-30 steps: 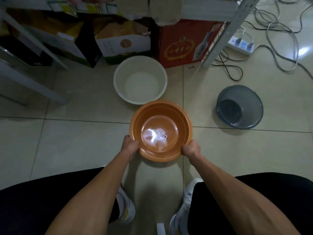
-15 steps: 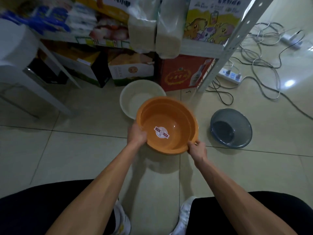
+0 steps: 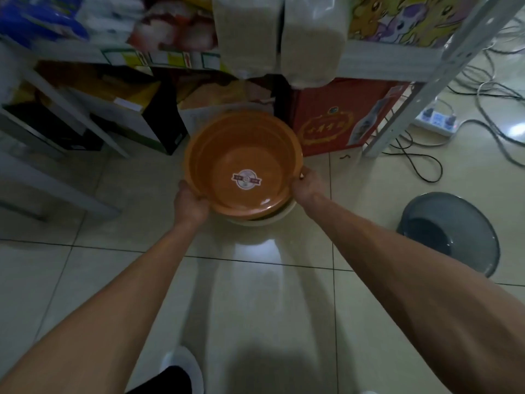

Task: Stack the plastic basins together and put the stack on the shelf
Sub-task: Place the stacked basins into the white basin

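An orange plastic basin (image 3: pixel 241 155) with a round sticker on its bottom is gripped at its rim by both hands. My left hand (image 3: pixel 189 204) holds its near-left edge, my right hand (image 3: pixel 308 186) its right edge. The basin sits directly over a white basin (image 3: pixel 264 218), of which only a sliver of near rim shows beneath it. A grey-blue basin (image 3: pixel 451 231) rests alone on the tiled floor to the right. The metal shelf (image 3: pixel 369 59) stands just behind, loaded with goods.
Under the shelf stand a red carton (image 3: pixel 338 123) and other boxes (image 3: pixel 133 109). Two white sacks (image 3: pixel 278 35) hang over the shelf edge. A power strip (image 3: pixel 437 120) and tangled cables (image 3: pixel 426 163) lie at right. A white frame leg (image 3: pixel 56 183) crosses the left.
Both hands carried the orange basin forward from near my feet and brought it down over the white basin, which is now almost fully covered. The camera moved closer to the shelf.
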A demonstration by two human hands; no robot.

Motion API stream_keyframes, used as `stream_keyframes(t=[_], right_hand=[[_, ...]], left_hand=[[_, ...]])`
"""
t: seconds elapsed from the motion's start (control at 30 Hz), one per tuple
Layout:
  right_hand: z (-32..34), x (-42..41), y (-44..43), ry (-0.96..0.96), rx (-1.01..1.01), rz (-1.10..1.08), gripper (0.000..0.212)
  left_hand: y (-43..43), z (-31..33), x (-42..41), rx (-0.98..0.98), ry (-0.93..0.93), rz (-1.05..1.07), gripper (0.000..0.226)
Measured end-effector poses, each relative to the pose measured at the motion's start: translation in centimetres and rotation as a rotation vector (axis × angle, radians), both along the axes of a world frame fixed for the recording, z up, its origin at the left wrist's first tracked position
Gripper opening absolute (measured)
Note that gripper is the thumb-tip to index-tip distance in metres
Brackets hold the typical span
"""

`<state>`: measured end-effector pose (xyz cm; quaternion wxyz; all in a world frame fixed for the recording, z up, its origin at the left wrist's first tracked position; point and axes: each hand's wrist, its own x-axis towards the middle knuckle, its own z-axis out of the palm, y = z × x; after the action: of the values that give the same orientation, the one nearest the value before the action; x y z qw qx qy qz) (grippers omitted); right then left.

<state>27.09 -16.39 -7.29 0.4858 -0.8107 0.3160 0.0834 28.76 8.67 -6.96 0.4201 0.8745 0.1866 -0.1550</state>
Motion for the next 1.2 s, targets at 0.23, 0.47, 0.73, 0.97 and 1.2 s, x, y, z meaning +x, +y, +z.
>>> stream_keyframes(t=[0.23,0.47,0.73,0.97,1.2], right_hand=[[-5.7,-1.2,0.0,0.234,-0.283,0.011,0.029],[-6.4,-8.6,0.3,0.318,-0.072,-0.07,0.031],[-4.0,-21.1,-1.9,0.502,-0.107,0.022,0.03],[-1.8,-27.0,-5.1,0.632,-0.003,-0.074,0.016],[-1.9,-25.5,-11.8,0.518,0.121,-0.31,0.032]], left_hand=[[1.2,-6.0,-1.8,-0.059,0.234,-0.001,0.072],[0.1,-6.9,-5.7,-0.203,0.317,0.0,0.059],[-2.2,-3.9,-18.4,-0.144,0.667,0.131,0.102],[-6.2,-0.2,-22.1,-0.204,0.664,0.024,0.041],[-12.4,3.7,-21.2,-0.085,0.252,-0.137,0.052]])
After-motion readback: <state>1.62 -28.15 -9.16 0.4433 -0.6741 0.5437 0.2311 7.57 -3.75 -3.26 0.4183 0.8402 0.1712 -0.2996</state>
